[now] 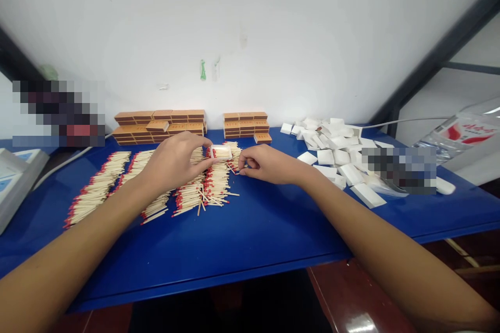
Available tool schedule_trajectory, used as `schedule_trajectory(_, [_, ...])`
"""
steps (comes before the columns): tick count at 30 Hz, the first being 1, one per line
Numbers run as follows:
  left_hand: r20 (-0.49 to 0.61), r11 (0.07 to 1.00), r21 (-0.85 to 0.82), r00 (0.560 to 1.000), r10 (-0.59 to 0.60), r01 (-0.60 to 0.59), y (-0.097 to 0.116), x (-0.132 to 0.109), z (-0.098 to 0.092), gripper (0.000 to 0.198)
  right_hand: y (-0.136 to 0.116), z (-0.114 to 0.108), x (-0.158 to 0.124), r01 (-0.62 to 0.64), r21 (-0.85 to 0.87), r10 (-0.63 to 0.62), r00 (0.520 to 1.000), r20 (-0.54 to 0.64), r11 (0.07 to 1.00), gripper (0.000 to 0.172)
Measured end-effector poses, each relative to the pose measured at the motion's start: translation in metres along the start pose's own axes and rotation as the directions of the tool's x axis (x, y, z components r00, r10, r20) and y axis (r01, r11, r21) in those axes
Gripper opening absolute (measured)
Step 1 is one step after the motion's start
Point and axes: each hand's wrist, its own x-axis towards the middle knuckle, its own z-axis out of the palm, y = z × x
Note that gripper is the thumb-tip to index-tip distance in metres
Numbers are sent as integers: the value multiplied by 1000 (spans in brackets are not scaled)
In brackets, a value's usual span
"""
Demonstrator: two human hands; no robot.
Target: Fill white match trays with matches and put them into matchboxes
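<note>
My left hand (175, 158) grips a small white matchbox tray (221, 152) between thumb and fingers, tilted above the matches; a few red-tipped sticks seem to show inside it. To its right, my right hand (263, 163) is closed, thumb and index fingertip together at the edge of the pile; whether a match is between them is too small to tell. Under and around both hands lie red-headed matches (219, 182) in a loose heap. Further rows of matches (97, 187) run to the left, partly behind my left forearm.
Orange-brown matchboxes stand against the wall in a left stack (160, 127) and a smaller right stack (246, 125). White empty trays (338, 148) are heaped at the right, near a plastic bottle (464, 135). The blue table (219, 260) ends at its front edge; a white box (19, 182) sits far left.
</note>
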Motion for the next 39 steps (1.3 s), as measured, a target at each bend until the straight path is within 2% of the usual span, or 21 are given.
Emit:
schedule_trajectory(5, [1,1000,-4,1000,-1,1,2,1,-1,42,4,-2,1,-31,-91,24,997,-76,995,4])
schedule_trajectory(12, [-6,1000,-2,1000,6,-6,2,1,-2,43,6,1,3,-57,-115,53,998,-35,992,6])
schedule_trajectory(16, [-11,1000,-3,1000,5,-5,2,0,-2,43,6,-4,-1,-49,-124,43,998,-46,991,4])
schedule_trajectory(21, [1,1000,3,1000,9,-9,2,0,-2,44,0,-11,-6,-50,-126,52,999,8,991,5])
schedule_trajectory(32, [5,1000,-1,1000,6,-6,3,1,-2,47,0,-10,-3,-68,-108,74,996,48,992,7])
schedule_trajectory(39, [3,1000,5,1000,3,-3,3,0,-2,43,0,-8,-3,-102,-66,109,987,117,993,5])
